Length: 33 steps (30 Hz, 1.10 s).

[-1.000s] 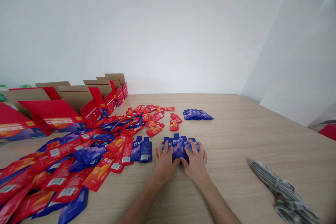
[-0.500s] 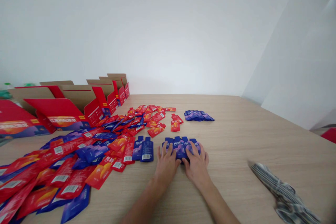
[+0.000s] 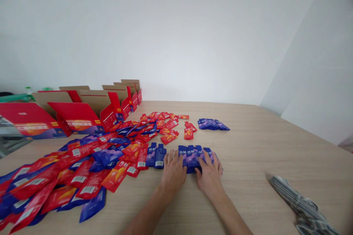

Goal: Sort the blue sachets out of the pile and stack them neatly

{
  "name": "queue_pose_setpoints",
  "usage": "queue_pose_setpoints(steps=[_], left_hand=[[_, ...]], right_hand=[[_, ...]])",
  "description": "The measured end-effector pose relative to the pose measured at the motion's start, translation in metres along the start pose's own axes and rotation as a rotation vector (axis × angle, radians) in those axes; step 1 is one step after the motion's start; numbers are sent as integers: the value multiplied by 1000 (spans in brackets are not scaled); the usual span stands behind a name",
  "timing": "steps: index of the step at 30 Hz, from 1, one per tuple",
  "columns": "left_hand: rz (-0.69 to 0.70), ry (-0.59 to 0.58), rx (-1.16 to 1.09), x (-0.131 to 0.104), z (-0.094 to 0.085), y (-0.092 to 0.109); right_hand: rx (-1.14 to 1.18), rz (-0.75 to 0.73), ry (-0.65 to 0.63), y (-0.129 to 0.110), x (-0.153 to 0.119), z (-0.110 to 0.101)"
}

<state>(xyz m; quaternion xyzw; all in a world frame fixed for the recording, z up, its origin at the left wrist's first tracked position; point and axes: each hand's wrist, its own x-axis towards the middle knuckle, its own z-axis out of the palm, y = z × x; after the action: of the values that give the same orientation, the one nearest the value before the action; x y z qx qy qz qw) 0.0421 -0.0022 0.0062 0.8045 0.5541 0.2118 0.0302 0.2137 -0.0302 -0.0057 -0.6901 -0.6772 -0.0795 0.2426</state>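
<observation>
A row of overlapping blue pouches (image 3: 192, 157) with purple fruit pictures lies flat on the table in front of me. My right hand (image 3: 210, 176) rests spread over the right end of this row, partly covering the pouches there. My left hand (image 3: 173, 174) is flat at the row's left end, fingers extended and pointing away from me. Just left of its fingers are two blue pouches side by side, the nearer-right one a blue pouch with a barcode label (image 3: 160, 157). Whether the left fingertips touch that pouch I cannot tell.
A heap of mixed red and blue pouches (image 3: 91, 176) spreads across the left side. Open red cartons (image 3: 79, 117) line the back left. Farther back lie another fanned blue pouch group (image 3: 213, 124) and loose red pouches (image 3: 189, 132). A striped cloth bundle (image 3: 299, 200) is at right.
My left hand has slid left off the row's leftmost pouch, uncovering more of it. My right hand stays on the row. The view has turned slightly left.
</observation>
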Motion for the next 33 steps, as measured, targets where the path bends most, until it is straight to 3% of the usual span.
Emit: queue_pose_setpoints(steps=[4, 7, 13, 18, 23, 26, 29, 33], left_hand=[[-185, 23, 114, -4, -13, -31], [-266, -11, 183, -9, -12, -51], [-236, 3, 186, -18, -5, -67], [-202, -14, 103, -19, -12, -68], [-229, -15, 85, -19, -20, -70], [-358, -8, 12, -19, -24, -80], [-531, 74, -194, -19, -29, -92], [-588, 106, -482, -17, -26, -102]], right_hand=[[55, -51, 21, -30, 6, -2], [137, -131, 10, -63, 10, 2], [267, -167, -2, -107, 11, 25], [363, -126, 43, -107, 8, 45], [380, -91, 104, -99, 7, 52], [396, -97, 130, -100, 6, 53], [426, -117, 146, -102, 5, 51], [522, -135, 146, -104, 6, 47]])
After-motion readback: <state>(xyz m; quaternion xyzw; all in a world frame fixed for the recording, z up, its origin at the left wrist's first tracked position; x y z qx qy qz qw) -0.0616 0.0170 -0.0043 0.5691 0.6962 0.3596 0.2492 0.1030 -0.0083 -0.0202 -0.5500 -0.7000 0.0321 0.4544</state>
